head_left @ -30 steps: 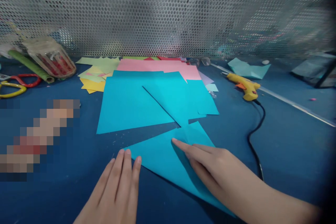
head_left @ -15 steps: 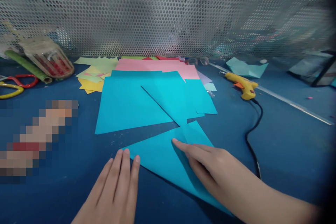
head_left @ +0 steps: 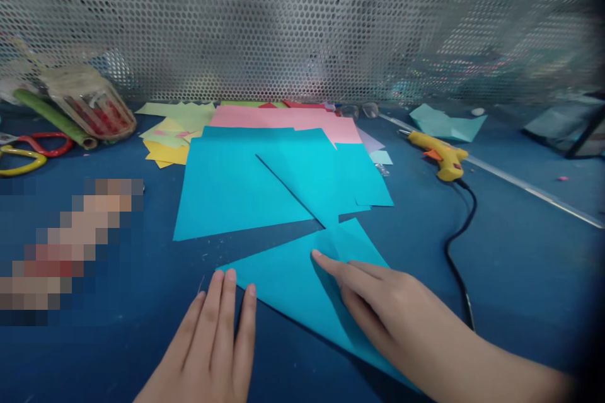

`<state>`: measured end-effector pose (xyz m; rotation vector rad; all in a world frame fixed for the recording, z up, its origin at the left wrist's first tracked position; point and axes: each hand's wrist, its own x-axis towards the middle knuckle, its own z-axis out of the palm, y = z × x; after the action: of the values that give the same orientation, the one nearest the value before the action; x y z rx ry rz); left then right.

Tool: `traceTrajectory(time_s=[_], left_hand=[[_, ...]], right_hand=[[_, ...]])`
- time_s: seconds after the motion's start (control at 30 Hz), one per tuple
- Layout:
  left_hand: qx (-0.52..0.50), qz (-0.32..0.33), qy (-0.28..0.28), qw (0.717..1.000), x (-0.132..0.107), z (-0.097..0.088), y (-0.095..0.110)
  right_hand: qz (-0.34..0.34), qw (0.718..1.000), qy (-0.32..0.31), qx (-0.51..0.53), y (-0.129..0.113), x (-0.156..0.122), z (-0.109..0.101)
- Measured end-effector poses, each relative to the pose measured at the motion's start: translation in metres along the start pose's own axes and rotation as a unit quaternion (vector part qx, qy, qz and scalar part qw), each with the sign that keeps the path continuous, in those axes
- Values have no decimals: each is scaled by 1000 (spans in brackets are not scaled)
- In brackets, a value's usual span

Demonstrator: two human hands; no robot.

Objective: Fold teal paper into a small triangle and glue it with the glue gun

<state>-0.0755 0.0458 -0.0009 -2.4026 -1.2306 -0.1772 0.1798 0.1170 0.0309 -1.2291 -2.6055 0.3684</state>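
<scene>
A folded bright blue sheet of paper [head_left: 283, 271] lies in front of me, its left end narrowing to a point. My left hand [head_left: 212, 340] rests flat with fingers stretched, the fingertips touching that pointed corner. With its index finger extended, my right hand [head_left: 378, 302] presses on the middle of the folded paper; its other fingers bend underneath and are partly hidden. The right wrist and forearm cover the paper's lower right part. Beyond it, more blue paper sheets [head_left: 227, 189] are spread, and a pointed blue flap [head_left: 302, 176] lies over them, meeting the folded sheet.
Behind the blue sheets lie pink paper [head_left: 278, 116] and yellow scraps [head_left: 165, 152]. A yellow glue gun [head_left: 442, 154] with a black cord sits at right beside a clear stick [head_left: 529, 186]. Scissors [head_left: 51, 145], a green roll [head_left: 51, 118] and a glass jar [head_left: 94, 104] stand left, near a blurred patch.
The whole view has shifted slightly to the right. Both hands keep nearly the same places on the blue paper.
</scene>
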Motion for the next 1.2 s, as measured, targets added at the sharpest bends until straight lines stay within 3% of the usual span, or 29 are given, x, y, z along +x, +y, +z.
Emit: traceTrajectory(time_s=[1.0, 1.2], left_hand=[[-48, 1, -14, 999, -6, 5, -4], [-5, 45, -20, 999, -6, 3, -11]], right_hand=[[-22, 999, 2, -45, -1, 0, 0], [1, 1000, -11, -19, 1, 1, 0]])
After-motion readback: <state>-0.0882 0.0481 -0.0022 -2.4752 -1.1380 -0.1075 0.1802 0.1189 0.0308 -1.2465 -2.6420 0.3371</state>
